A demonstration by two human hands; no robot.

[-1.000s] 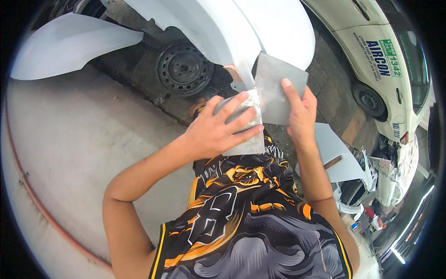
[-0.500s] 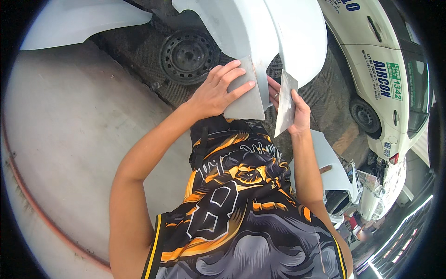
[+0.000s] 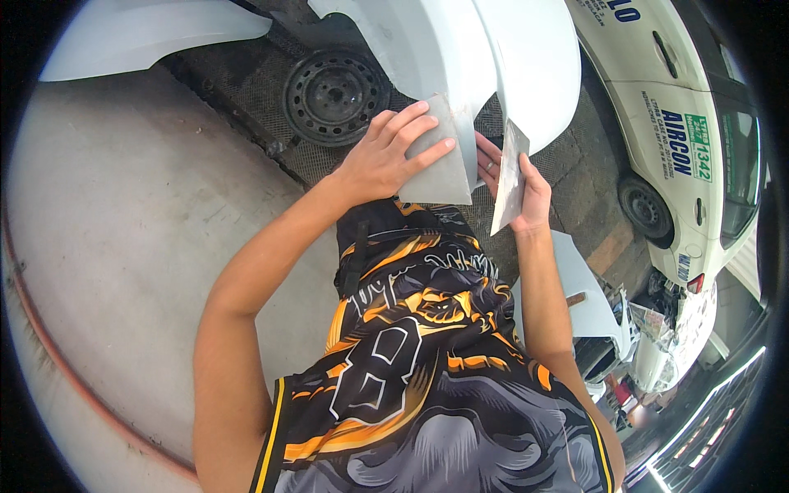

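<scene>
my left hand (image 3: 380,160) presses a grey sanding sheet (image 3: 440,164) flat on the white car panel (image 3: 460,57); right hand (image 3: 526,185) pinches another sheet (image 3: 509,177) edgewise. thin, floppy, gritty, so best held by the edges, i judge.

A single view is looking down from the person's head, steeply, along the chest and jersey (image 3: 427,361) toward the ground. It is sitting close to the body: both forearms are coming in from the lower edge and meeting near the upper middle, where the left hand (image 3: 382,160) and right hand (image 3: 518,185) are working on grey sheets (image 3: 448,164). The fisheye is bending straight edges near the rim, curving the concrete floor (image 3: 123,246) at left and the white car (image 3: 682,148) at right. A white panel (image 3: 485,57) is filling the top.
</scene>
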